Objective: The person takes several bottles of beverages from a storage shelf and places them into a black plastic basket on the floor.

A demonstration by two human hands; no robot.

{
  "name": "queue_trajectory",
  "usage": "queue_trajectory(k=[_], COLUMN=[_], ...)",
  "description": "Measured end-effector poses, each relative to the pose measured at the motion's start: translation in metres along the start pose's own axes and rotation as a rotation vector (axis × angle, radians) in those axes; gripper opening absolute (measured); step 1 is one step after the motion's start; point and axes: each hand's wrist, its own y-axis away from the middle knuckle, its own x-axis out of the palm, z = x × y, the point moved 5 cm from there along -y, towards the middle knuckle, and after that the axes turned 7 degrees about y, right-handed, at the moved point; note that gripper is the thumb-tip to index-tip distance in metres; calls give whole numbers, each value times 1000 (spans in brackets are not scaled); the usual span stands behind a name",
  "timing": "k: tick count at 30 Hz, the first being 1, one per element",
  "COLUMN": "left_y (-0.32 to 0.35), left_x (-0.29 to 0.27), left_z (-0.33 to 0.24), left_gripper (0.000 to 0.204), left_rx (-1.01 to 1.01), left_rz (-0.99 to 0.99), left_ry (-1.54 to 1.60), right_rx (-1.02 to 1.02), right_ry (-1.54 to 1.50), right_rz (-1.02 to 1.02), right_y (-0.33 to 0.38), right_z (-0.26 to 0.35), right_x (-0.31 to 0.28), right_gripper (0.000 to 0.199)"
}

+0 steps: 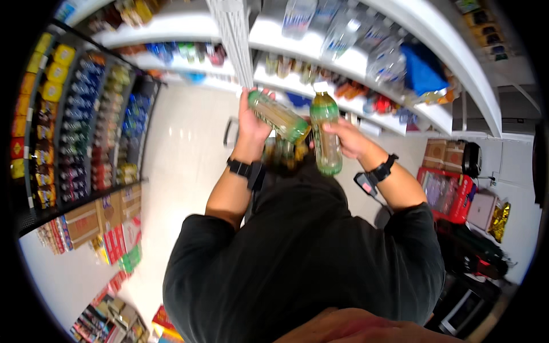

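My left hand (253, 120) is closed round a green-labelled drink bottle (279, 117), which lies tilted with one end toward the lower right. In my right hand (346, 137) is a second bottle (327, 134) of the same look, upright in the picture with its white cap at the top. The two bottles are side by side in front of the shelves. Below and between them, close to my body, are several more bottles (283, 153), partly hidden and too dark to make out well. A black strap with a small device sits on each of my wrists.
White shelves (343, 68) ahead hold clear bottles (343, 34) and a blue package (423, 68). A pale upright post (231, 46) stands near my left hand. Racks of packaged goods (80, 120) line the left, with cardboard boxes (83, 223) below. Right: a red crate-like box (443, 194).
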Motion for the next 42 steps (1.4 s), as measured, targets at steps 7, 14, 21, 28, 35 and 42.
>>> queue_trajectory(k=[7,14,21,28,35,42], left_y=[-8,-43,-161,-193,-62,106], left_x=[-280,-428,-486,-586,-500,-603], left_z=[93,112,58,11,-12,-104], left_gripper=[35,50,51,39,39,29], left_rx=[-581,-749,-565,-249,-363,-490], left_rz=[-218,-744,-786,-618,-478,-911], left_ry=[-57,-374,-759,-949,-809,-960], right_rx=[532,860,901,908,941,454], right_ry=[-46,-188,-32,427,701,1005], right_rz=[-134,-265,-331,-390,-194,31], right_y=[-13,16,-64,-158,-179,-115], right_z=[-174,-311,-432,-529,-547,-394], right_x=[-55,-137,-211,-267,-250,-167], right_gripper=[38,41,48,68,94,42])
